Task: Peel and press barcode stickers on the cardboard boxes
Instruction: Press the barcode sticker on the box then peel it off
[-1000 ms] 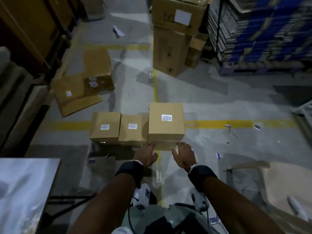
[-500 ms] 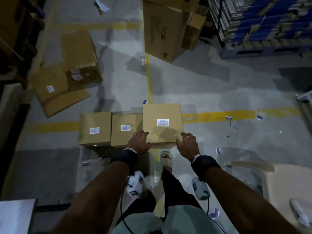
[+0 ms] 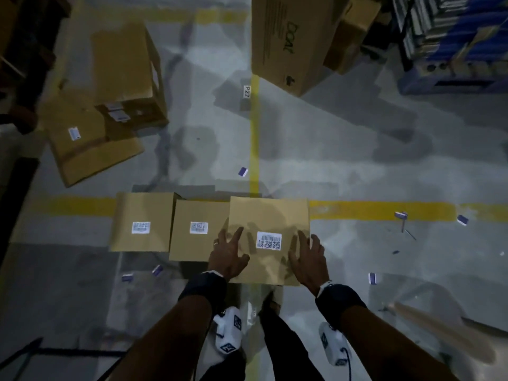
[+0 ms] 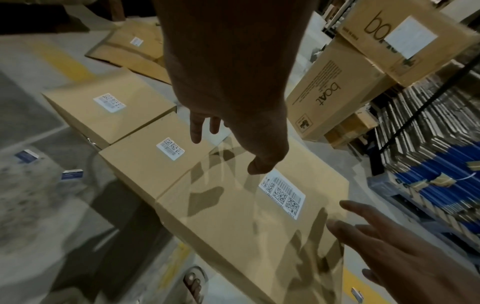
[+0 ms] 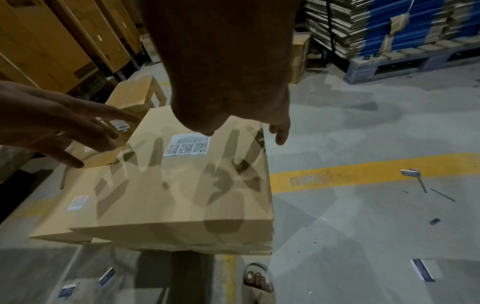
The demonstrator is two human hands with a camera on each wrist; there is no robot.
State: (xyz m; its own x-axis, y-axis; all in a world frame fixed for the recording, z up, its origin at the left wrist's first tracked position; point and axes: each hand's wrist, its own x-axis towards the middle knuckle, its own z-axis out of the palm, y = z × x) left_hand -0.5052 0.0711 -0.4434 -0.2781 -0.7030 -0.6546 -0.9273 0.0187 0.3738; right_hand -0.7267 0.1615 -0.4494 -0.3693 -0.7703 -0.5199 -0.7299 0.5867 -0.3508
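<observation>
Both hands have moved up from the near edge: left hand (image 3: 228, 255) and right hand (image 3: 308, 258) now hover spread and empty over the stickered right box (image 3: 268, 215) on the floor; sticker (image 3: 268, 241) seems applied already.

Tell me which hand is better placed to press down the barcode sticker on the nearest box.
Probably left. The left hand has its thumb tip beside the barcode sticker on the nearest box; the right hand hovers by the box's right edge, farther away.
</observation>
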